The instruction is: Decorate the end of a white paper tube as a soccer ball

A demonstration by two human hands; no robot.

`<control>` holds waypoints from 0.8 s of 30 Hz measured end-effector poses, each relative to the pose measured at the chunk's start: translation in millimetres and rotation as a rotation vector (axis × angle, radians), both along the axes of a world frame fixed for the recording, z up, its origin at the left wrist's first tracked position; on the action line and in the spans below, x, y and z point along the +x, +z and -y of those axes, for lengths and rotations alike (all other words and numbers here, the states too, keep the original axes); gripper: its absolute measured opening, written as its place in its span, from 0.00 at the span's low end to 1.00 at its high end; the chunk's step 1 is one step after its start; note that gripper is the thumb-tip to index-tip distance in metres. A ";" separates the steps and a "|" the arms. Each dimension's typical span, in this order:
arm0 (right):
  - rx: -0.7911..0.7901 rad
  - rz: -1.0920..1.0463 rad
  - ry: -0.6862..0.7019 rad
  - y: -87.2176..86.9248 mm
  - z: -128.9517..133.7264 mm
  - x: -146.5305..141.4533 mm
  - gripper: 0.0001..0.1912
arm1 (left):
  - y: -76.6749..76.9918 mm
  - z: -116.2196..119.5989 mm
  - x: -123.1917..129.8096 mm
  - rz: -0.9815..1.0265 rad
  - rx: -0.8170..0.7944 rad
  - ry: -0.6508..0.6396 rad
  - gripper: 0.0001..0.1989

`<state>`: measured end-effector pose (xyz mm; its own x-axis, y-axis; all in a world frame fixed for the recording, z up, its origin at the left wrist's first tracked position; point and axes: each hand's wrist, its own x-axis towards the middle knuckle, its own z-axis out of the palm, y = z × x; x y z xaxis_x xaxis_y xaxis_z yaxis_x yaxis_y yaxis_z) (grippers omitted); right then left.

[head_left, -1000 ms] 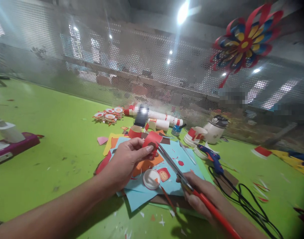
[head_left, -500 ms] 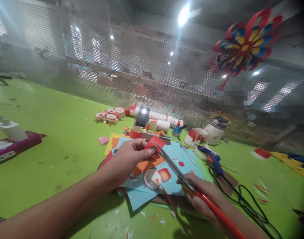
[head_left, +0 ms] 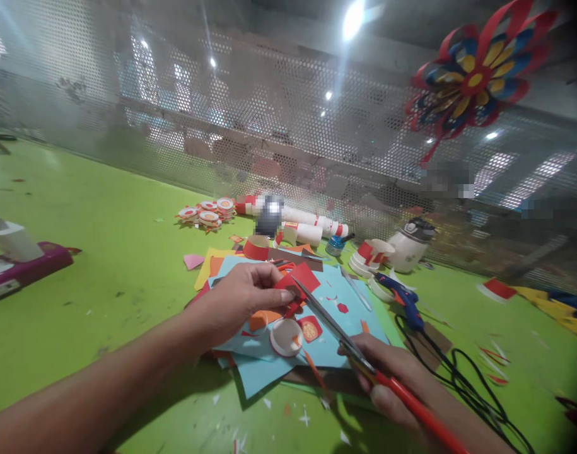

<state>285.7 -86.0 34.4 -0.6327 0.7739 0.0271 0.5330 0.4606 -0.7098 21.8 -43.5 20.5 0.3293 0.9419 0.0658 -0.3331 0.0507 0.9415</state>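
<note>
Between thumb and fingers my left hand (head_left: 253,290) pinches a piece of red paper (head_left: 307,282) above a pile of coloured sheets. My right hand (head_left: 378,372) grips long scissors (head_left: 330,321) with red handles. Their blades point up and left, and the tips lie at the red paper; whether they are cutting I cannot tell. Beneath both hands are light blue paper sheets (head_left: 264,378). On these rest a round white paper lid (head_left: 287,337) with an orange scrap in it and a red piece with a gold emblem (head_left: 310,328).
A blue glue gun (head_left: 406,302) with a black cord lies at right. Behind stand paper cups (head_left: 371,257), a blue bottle (head_left: 335,245), white rolls (head_left: 307,234) and a white jar (head_left: 411,246). Stacked paper discs (head_left: 207,214) sit far left of these; a purple power strip (head_left: 28,271) lies left.
The view has shifted slightly. The red paper shows more of its flat face, turned in my left hand, while the scissors stay at it in my right hand.
</note>
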 end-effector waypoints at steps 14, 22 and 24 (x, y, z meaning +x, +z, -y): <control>-0.003 -0.028 0.007 -2.9 0.9 0.5 0.29 | -0.4 -0.6 -0.7 -0.005 0.007 -0.001 0.09; 0.010 -0.010 0.030 -1.1 2.1 0.9 0.27 | -2.1 -0.9 -1.6 0.010 0.023 -0.031 0.07; 0.038 -0.034 0.027 -1.3 2.8 0.3 0.25 | -2.1 -1.2 -1.3 0.007 0.026 -0.040 0.06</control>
<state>286.1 -88.8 33.1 -0.6513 0.7549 0.0775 0.4962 0.5009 -0.7091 20.4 -42.3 18.4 0.3662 0.9259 0.0924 -0.3382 0.0400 0.9402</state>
